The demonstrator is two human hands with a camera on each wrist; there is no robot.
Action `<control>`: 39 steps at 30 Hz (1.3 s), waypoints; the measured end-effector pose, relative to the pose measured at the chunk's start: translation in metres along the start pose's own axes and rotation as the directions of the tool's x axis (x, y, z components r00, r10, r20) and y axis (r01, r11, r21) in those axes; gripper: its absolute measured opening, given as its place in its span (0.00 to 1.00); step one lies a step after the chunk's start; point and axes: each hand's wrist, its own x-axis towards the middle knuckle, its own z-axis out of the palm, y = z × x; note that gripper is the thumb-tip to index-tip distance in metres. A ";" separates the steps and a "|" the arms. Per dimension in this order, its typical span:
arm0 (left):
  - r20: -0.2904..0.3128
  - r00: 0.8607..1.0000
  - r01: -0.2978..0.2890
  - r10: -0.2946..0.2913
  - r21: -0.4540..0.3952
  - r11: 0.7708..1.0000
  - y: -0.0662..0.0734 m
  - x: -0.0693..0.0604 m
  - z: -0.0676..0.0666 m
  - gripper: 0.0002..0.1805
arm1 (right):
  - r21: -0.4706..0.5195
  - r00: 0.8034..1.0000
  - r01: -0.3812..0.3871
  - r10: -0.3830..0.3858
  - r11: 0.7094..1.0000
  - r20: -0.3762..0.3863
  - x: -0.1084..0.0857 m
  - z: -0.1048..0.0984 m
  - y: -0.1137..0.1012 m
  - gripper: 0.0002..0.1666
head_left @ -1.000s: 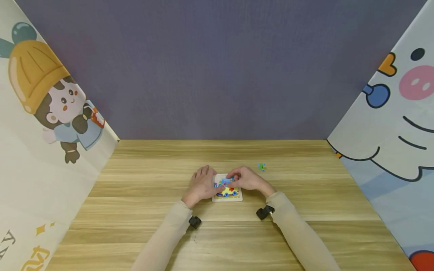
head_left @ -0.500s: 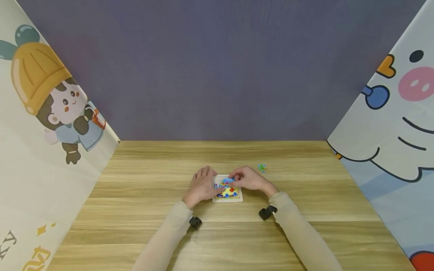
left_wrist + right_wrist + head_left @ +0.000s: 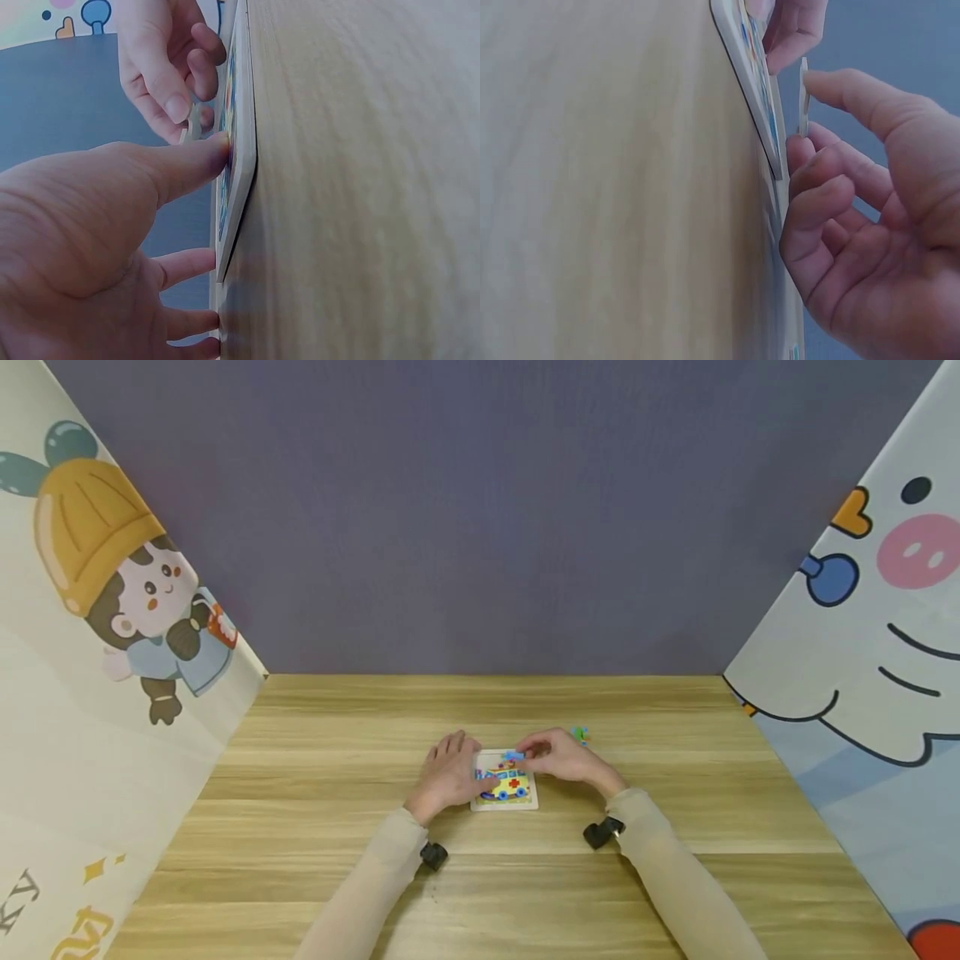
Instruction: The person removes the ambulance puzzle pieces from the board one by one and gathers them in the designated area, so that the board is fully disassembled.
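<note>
A jigsaw puzzle board [image 3: 505, 807] with a pale rim lies on the wooden table, showing a yellow vehicle with a red cross and blue wheels. My left hand [image 3: 446, 779] lies at its left side, the thumb [image 3: 196, 161] pressing on the picture and the other fingers extended. Over the board's far right part, my right hand [image 3: 561, 756] pinches a thin blue puzzle piece [image 3: 513, 756] between thumb and fingers. In the right wrist view this puzzle piece [image 3: 803, 97] is seen edge-on, apart from the board's surface.
A loose green and blue puzzle piece [image 3: 581, 735] lies on the table just beyond my right hand. The wooden table [image 3: 360, 718] ends at a dark back wall [image 3: 480, 527], with printed cartoon panels on both sides.
My right hand has shifted slightly right and toward the board's far edge with the pinched puzzle piece, uncovering more of the vehicle picture. My left hand keeps its place on the board.
</note>
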 end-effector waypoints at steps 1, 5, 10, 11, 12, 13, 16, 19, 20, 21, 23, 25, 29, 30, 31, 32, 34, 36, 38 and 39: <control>-0.005 1.000 -0.006 0.006 -0.004 1.000 0.001 -0.001 -0.001 0.39 | 0.005 1.000 -0.002 0.002 1.000 0.000 0.000 -0.001 0.001 0.21; -0.015 0.999 -0.032 0.032 -0.014 0.999 0.006 -0.004 -0.005 0.34 | 0.021 1.000 -0.006 0.006 1.000 0.001 -0.003 -0.006 0.005 0.22; -0.004 1.000 -0.030 0.030 -0.019 0.999 0.010 -0.006 -0.007 0.30 | 0.053 0.999 -0.026 0.028 0.998 -0.035 -0.009 -0.015 0.010 0.22; -0.001 1.000 -0.026 0.026 -0.021 0.999 0.011 -0.006 -0.007 0.30 | 0.060 0.999 -0.027 0.029 0.998 -0.044 -0.011 -0.017 0.011 0.22; -0.001 1.000 -0.025 0.025 -0.024 0.999 0.011 -0.005 -0.007 0.30 | 0.068 0.998 -0.027 0.031 0.997 -0.053 -0.013 -0.019 0.011 0.22; -0.002 1.000 -0.025 0.024 -0.027 0.999 0.011 -0.005 -0.007 0.30 | 0.074 0.998 -0.024 0.028 0.997 -0.058 -0.015 -0.021 0.011 0.22; 0.000 1.000 -0.027 0.027 -0.021 0.999 0.012 -0.005 -0.007 0.30 | 0.076 0.997 -0.013 0.019 0.997 -0.076 -0.021 -0.028 0.012 0.23; 0.006 0.999 -0.034 0.034 -0.002 0.999 0.013 -0.005 -0.008 0.31 | 0.077 0.995 -0.024 0.031 0.997 -0.091 -0.027 -0.034 0.015 0.23; 0.008 0.999 -0.037 0.037 0.004 0.999 0.013 -0.005 -0.009 0.31 | 0.077 0.995 -0.027 0.035 0.997 -0.095 -0.029 -0.036 0.017 0.22; 0.011 0.999 -0.039 0.039 0.010 0.999 0.013 -0.005 -0.009 0.31 | 0.074 0.994 -0.033 0.040 0.997 -0.097 -0.030 -0.038 0.018 0.22; 0.017 0.999 -0.037 0.037 0.018 0.999 0.014 -0.006 -0.010 0.31 | 0.071 0.994 -0.045 0.053 0.996 -0.101 -0.035 -0.043 0.022 0.23; 0.022 0.999 -0.035 0.035 0.025 0.999 0.014 -0.006 -0.010 0.31 | 0.062 0.992 -0.055 0.062 0.997 -0.106 -0.040 -0.048 0.025 0.23; 0.023 0.999 -0.036 0.035 0.029 0.999 0.015 -0.007 -0.007 0.32 | 0.062 0.986 -0.092 0.100 0.994 -0.137 -0.050 -0.060 0.033 0.26; 0.021 0.999 -0.038 0.037 0.029 0.999 0.014 -0.007 -0.006 0.32 | 0.065 0.984 -0.100 0.109 0.993 -0.144 -0.052 -0.063 0.035 0.27; 0.019 0.999 -0.038 0.038 0.026 0.999 0.014 -0.007 -0.006 0.32 | 0.068 0.982 -0.103 0.112 0.992 -0.150 -0.054 -0.066 0.036 0.27; 0.018 0.999 -0.035 0.035 0.022 0.999 0.014 -0.008 -0.006 0.32 | 0.067 0.981 -0.108 0.117 0.992 -0.154 -0.055 -0.069 0.039 0.28; 0.013 0.999 -0.032 0.031 0.019 0.999 0.013 -0.008 -0.007 0.32 | 0.073 0.980 -0.110 0.120 0.991 -0.156 -0.057 -0.075 0.041 0.29; 0.008 1.000 -0.027 0.026 0.021 0.999 0.011 -0.008 -0.007 0.32 | 0.076 0.980 -0.106 0.117 0.991 -0.161 -0.059 -0.082 0.045 0.29; 0.005 1.000 -0.022 0.022 0.025 0.999 0.010 -0.007 -0.008 0.33 | 0.066 0.977 -0.107 0.118 0.992 -0.177 -0.061 -0.088 0.049 0.30; 0.005 1.000 -0.022 0.022 0.027 0.999 0.009 -0.006 -0.008 0.33 | 0.064 0.975 -0.108 0.118 0.992 -0.189 -0.063 -0.091 0.051 0.30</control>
